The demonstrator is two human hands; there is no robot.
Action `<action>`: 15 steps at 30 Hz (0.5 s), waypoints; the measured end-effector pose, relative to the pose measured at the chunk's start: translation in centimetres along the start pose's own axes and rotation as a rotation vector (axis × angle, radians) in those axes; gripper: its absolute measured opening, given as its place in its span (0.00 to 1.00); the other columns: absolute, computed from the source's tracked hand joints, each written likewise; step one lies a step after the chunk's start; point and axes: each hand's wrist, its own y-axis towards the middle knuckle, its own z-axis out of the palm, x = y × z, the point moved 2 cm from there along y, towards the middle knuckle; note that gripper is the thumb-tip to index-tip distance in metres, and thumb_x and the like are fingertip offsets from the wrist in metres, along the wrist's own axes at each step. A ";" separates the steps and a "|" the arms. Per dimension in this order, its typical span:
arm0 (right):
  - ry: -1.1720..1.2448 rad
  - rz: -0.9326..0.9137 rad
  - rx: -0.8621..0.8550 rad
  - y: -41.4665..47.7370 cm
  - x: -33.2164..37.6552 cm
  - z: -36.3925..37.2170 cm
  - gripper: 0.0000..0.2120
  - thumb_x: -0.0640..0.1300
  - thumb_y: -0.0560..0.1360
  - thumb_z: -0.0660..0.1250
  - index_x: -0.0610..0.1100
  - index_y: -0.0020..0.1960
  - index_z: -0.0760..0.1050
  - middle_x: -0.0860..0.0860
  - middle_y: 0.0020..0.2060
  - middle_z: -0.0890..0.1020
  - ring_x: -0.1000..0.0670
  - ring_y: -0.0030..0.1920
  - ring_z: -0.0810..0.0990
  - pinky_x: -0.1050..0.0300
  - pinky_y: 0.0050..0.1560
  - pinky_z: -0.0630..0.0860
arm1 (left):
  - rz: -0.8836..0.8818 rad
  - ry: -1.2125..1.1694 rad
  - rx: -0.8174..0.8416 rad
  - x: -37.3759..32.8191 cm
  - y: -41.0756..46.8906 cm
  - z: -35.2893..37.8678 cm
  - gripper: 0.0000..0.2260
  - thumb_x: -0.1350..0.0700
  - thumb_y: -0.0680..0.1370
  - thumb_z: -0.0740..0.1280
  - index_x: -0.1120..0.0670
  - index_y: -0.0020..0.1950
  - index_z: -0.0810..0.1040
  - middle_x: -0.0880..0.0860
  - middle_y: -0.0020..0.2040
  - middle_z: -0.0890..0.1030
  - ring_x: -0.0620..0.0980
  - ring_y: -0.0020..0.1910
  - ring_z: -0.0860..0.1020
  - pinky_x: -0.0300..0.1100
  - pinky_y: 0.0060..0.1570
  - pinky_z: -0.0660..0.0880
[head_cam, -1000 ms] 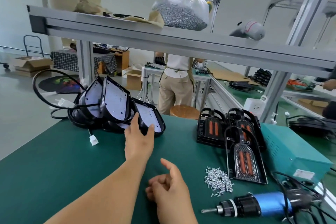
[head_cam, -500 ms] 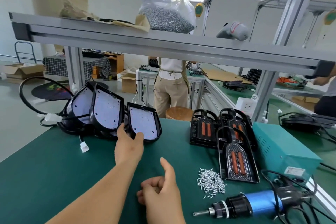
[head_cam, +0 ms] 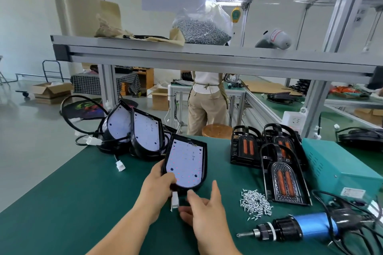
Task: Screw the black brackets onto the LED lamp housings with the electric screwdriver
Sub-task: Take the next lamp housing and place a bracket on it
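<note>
My left hand grips the lower left edge of an LED lamp housing, a black shell with a white LED board, held tilted above the green bench. A white connector hangs under it. My right hand is just below the housing with fingers spread and holds nothing. More housings lean together at the back left. Black brackets with orange inserts stand and lie at the right. A pile of small screws lies beside them. The blue electric screwdriver lies on the bench at the lower right.
A teal power box sits at the right edge with cables running to the screwdriver. An aluminium shelf crosses overhead, carrying a bag of screws. A person stands at a bench behind. Loose black cables trail off the bench's left corner.
My left hand took the nearest housing from the leaning group and drew it toward me, lifted off the bench. My right hand opened and rose under it. The camera tilted down.
</note>
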 end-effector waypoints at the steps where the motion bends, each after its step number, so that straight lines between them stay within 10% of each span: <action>1: 0.010 0.012 -0.008 0.2 -0.2 0.0 0.40 0.41 0.78 0.68 0.49 0.81 0.48 0.51 0.27 0.83 0.49 0.31 0.82 0.49 0.44 0.83 | -0.008 -0.032 0.027 0.1 -0.4 0.0 0.29 0.57 0.61 0.64 0.48 0.63 0.76 0.47 0.48 0.86 0.47 0.43 0.83 0.41 0.39 0.78; 10: 0.097 0.021 -0.048 0.5 0.0 -0.1 0.06 0.39 0.82 0.61 0.43 0.56 0.76 0.40 0.44 0.84 0.47 0.25 0.76 0.56 0.28 0.77 | 0.033 -0.124 0.171 0.5 -2.2 -0.1 0.25 0.59 0.64 0.68 0.49 0.62 0.75 0.46 0.51 0.86 0.45 0.49 0.84 0.42 0.48 0.80; 15: 0.254 0.116 -0.047 1.0 -0.1 -0.7 0.09 0.35 0.82 0.58 0.37 0.59 0.74 0.39 0.47 0.82 0.48 0.24 0.78 0.60 0.24 0.76 | 0.035 -0.068 -0.507 0.0 -0.2 -2.1 0.15 0.48 0.77 0.71 0.54 0.57 0.73 0.47 0.47 0.78 0.50 0.46 0.80 0.49 0.50 0.77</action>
